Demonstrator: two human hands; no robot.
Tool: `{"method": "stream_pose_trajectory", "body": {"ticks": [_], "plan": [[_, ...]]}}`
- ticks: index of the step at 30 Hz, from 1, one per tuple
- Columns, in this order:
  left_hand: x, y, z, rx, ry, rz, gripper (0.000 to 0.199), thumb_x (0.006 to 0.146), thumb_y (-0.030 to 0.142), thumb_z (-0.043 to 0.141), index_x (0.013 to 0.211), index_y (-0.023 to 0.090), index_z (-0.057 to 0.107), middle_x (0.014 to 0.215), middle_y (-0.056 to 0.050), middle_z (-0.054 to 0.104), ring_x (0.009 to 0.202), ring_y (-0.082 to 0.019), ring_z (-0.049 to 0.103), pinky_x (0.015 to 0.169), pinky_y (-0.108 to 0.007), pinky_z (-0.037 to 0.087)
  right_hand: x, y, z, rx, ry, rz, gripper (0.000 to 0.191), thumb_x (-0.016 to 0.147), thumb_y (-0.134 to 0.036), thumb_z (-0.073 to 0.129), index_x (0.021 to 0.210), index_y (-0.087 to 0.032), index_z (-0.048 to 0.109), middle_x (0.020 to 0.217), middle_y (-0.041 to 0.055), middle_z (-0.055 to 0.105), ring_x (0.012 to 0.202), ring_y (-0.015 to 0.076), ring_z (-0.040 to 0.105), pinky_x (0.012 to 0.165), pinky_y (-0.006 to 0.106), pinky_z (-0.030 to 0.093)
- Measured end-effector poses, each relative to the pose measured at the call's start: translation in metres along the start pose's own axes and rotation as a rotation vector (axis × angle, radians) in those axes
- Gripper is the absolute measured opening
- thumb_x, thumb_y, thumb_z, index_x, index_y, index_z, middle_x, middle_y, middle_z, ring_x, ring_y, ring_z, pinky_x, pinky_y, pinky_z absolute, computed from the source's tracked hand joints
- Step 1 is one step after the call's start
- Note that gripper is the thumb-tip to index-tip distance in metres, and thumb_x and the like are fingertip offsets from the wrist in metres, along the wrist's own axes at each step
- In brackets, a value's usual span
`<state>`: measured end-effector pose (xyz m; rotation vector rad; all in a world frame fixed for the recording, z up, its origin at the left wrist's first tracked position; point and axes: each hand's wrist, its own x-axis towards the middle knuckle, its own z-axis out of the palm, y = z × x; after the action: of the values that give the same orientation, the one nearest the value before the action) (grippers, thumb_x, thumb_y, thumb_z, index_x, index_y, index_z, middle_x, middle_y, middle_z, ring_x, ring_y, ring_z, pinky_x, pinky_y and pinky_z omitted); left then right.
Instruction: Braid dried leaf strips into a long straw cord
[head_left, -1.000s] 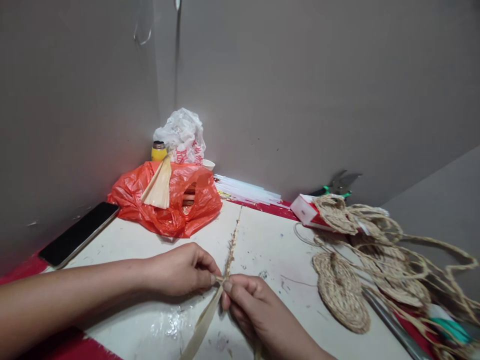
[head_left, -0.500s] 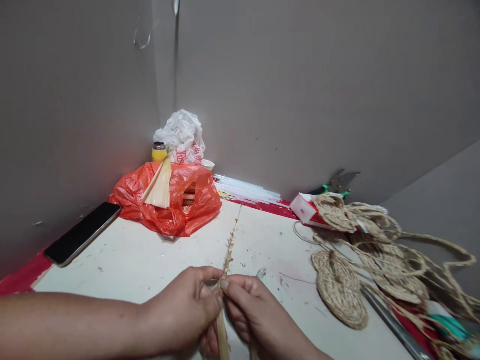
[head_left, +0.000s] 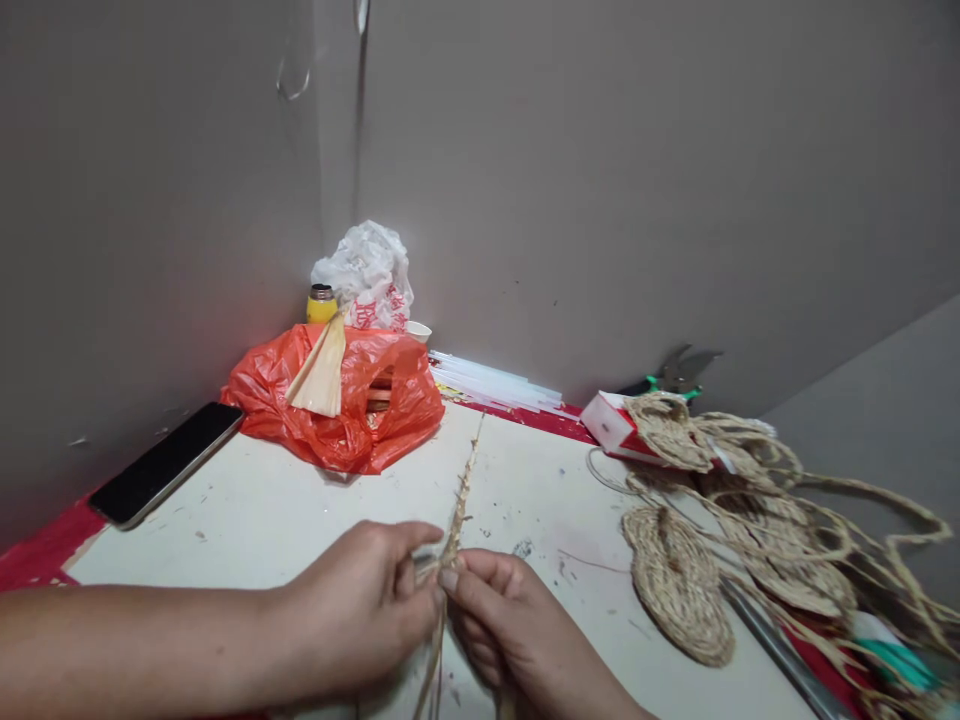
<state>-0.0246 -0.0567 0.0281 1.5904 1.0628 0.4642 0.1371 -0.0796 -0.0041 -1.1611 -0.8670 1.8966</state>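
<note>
Beyond the braid [head_left: 463,490]: white bag [head_left: 366,256], illegible red lettering [head_left: 377,310].

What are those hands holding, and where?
The right hand pinches the braided strip at its near end; the left hand seems to hold a strand there.

Left hand [head_left: 367,585]: index finger [head_left: 420,534] stretched toward the right hand [head_left: 510,612], just beside it, whose thumb [head_left: 474,596] and index finger pinch together. The left forearm [head_left: 172,645] is bare.
</note>
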Motion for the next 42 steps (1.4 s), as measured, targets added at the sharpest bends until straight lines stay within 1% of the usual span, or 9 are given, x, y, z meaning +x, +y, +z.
{"method": "stream_pose_trajectory", "body": {"ticks": [3,5,8,12,23,29,35,39,42], "plan": [[0.010,-0.006,-0.007,0.021,0.121,0.105,0.045,0.071,0.019,0.053,0.117,0.016,0.056,0.080,0.000,0.059,0.068,-0.011,0.051,0.064,-0.022,0.039,0.000,0.000,-0.003,0.004,-0.023,0.001,0.036,0.073,-0.047,0.068,0.068,-0.015,0.053,0.040,-0.0125,0.027,0.035,0.0023,0.014,0.035,0.019,0.009],[0.018,-0.011,-0.006,-0.157,-0.027,0.025,0.037,0.071,0.019,0.049,0.107,0.015,0.058,0.079,-0.001,0.058,0.068,-0.011,0.052,0.064,-0.023,0.040,0.001,0.000,-0.004,-0.013,-0.035,0.003,0.036,0.075,-0.049,0.066,0.070,-0.015,0.055,0.040,-0.0123,0.027,0.035,0.0023,0.014,0.035,0.019,0.009],[0.026,-0.015,-0.002,-0.343,-0.244,-0.137,0.019,0.071,0.020,0.043,0.082,0.014,0.058,0.060,0.004,0.050,0.053,-0.009,0.044,0.057,-0.022,0.037,0.001,-0.002,-0.005,-0.053,-0.051,0.022,0.036,0.076,-0.049,0.064,0.068,-0.015,0.056,0.040,-0.0118,0.028,0.035,0.0024,0.015,0.035,0.020,0.010],[0.027,-0.013,-0.002,-0.219,-0.237,-0.062,0.015,0.070,0.019,0.042,0.067,0.014,0.056,0.061,0.003,0.051,0.059,-0.009,0.043,0.061,-0.021,0.036,-0.001,-0.006,-0.009,-0.142,-0.036,0.053,0.036,0.076,-0.049,0.064,0.069,-0.015,0.057,0.038,-0.0116,0.028,0.035,0.0032,0.016,0.036,0.021,0.007],[0.032,-0.023,-0.004,-0.027,-0.259,0.013,0.023,0.074,0.017,0.039,0.071,0.015,0.062,0.071,0.002,0.064,0.068,-0.010,0.054,0.066,-0.019,0.039,0.001,-0.013,-0.016,-0.474,-0.042,0.079,0.031,0.079,-0.041,0.060,0.067,-0.013,0.059,0.049,-0.0069,0.035,0.045,0.0059,0.023,0.044,0.022,0.015],[0.036,-0.025,-0.008,-0.029,-0.344,-0.028,0.024,0.080,0.026,0.043,0.073,0.014,0.063,0.067,0.002,0.059,0.062,-0.009,0.047,0.062,-0.019,0.037,-0.001,-0.015,-0.011,-0.549,-0.041,0.054,0.024,0.081,-0.032,0.053,0.065,-0.014,0.054,0.052,-0.0063,0.034,0.048,0.0066,0.024,0.045,0.020,0.018],[0.040,-0.021,-0.009,-0.198,-0.427,-0.079,0.020,0.079,0.026,0.046,0.067,0.014,0.057,0.066,0.002,0.056,0.064,-0.008,0.048,0.065,-0.019,0.037,-0.004,-0.017,-0.007,-0.659,-0.022,-0.010,0.022,0.082,-0.029,0.049,0.066,-0.014,0.053,0.058,-0.0043,0.035,0.054,0.0081,0.026,0.049,0.019,0.024],[0.042,-0.017,-0.008,-0.190,-0.411,-0.127,0.019,0.077,0.024,0.047,0.062,0.015,0.053,0.056,0.006,0.045,0.055,-0.007,0.040,0.059,-0.018,0.034,-0.004,-0.012,-0.008,-0.744,0.018,-0.080,0.023,0.084,-0.026,0.046,0.065,-0.015,0.052,0.060,-0.0041,0.034,0.055,0.0083,0.026,0.049,0.019,0.026],[0.043,-0.022,-0.006,-0.167,-0.381,-0.094,0.017,0.075,0.023,0.046,0.063,0.015,0.054,0.059,0.005,0.048,0.056,-0.007,0.040,0.058,-0.019,0.032,-0.003,-0.009,-0.008,-0.835,0.048,-0.115,0.025,0.084,-0.023,0.045,0.060,-0.016,0.048,0.059,-0.0042,0.033,0.054,0.0084,0.026,0.049,0.019,0.026]]}}
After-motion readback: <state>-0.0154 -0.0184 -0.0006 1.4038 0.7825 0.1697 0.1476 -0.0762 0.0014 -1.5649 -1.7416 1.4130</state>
